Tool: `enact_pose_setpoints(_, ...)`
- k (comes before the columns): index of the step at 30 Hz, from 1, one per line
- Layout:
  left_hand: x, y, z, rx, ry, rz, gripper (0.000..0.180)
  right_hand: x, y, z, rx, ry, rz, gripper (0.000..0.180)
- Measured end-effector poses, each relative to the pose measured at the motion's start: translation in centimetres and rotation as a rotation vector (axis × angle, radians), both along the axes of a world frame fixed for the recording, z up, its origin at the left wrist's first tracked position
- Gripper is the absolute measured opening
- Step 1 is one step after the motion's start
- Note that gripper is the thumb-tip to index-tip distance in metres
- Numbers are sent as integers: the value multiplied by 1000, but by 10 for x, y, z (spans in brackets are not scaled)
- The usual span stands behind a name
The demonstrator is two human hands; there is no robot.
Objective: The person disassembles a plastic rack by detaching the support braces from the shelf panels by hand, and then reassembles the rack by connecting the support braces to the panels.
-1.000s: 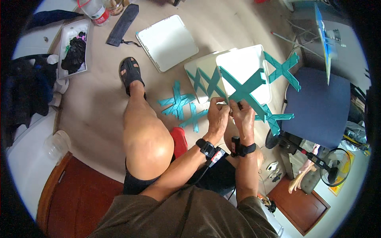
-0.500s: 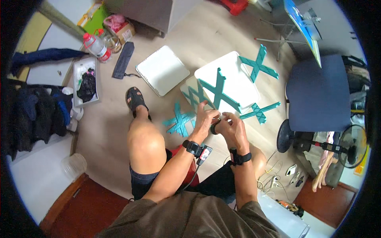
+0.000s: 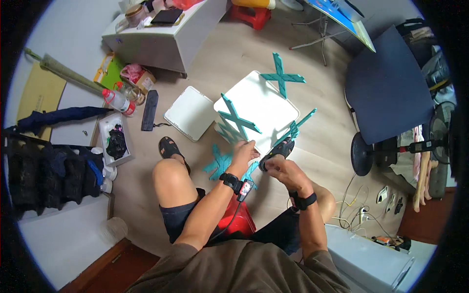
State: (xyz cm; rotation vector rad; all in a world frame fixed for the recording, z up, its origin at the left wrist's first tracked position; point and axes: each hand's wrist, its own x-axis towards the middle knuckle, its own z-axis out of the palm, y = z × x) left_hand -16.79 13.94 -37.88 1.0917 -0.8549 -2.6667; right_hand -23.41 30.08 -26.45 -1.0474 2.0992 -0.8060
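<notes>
A white square-topped piece (image 3: pixel 264 105) stands on the floor before me, with teal X-shaped pieces around its edges. One teal cross (image 3: pixel 282 76) is at its far side, another (image 3: pixel 239 117) leans at its left, and a third (image 3: pixel 292 131) is at its right by my foot. My left hand (image 3: pixel 244 155) is at the near edge, thumb and fingers apart, with no held thing visible. Over my right sandal, my right hand (image 3: pixel 289 174) is curled with its fingertips together; whatever they hold is hidden. More teal pieces (image 3: pixel 218 162) lie left of my left hand.
A white panel (image 3: pixel 191 113) lies on the floor to the left, near a black pouch (image 3: pixel 150 110) and bottles (image 3: pixel 118 101). A red stool (image 3: pixel 237 219) is beneath me. Rightward are a dark blue chair (image 3: pixel 388 90), a fan (image 3: pixel 362 154) and loose cables (image 3: pixel 354 210).
My hands have moved apart, the right one drawing back and the left staying by the white piece's near edge. The view has shifted, showing more of the room's far side.
</notes>
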Motion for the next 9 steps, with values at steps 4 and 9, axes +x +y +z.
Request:
enact_pose_setpoints(4, 2, 5, 8, -97, -31, 35, 15, 11, 27, 9, 5, 137, 73, 31)
enact_pose_setpoints(9, 6, 17, 18, -11, -88, 73, 24, 5, 50, -12, 138, -239, -49, 43)
